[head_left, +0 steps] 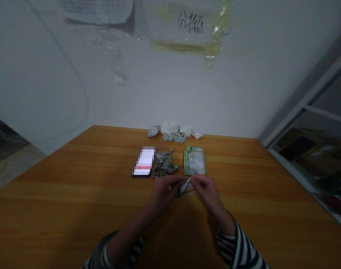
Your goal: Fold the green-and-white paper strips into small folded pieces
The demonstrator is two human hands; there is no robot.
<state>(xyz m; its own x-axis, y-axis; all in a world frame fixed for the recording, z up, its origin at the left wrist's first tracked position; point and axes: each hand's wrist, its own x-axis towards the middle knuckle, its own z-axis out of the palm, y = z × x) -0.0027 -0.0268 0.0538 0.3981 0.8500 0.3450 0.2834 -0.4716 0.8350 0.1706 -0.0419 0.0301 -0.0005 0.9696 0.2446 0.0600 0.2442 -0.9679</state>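
A narrow folded strip of white-and-green printed packaging (185,186) is held tilted at lower center of the frame. Just above it and slightly right lies a flat stack of green printed packets (194,161). To the upper left sits a loose heap of folded printed scraps (163,163), with crumpled white and printed pieces (169,130) bunched farther up, at center frame.

tabletop (75,186): smooth glossy wood | packets (194,161): printed plastic film | wall (170,97): matt paint
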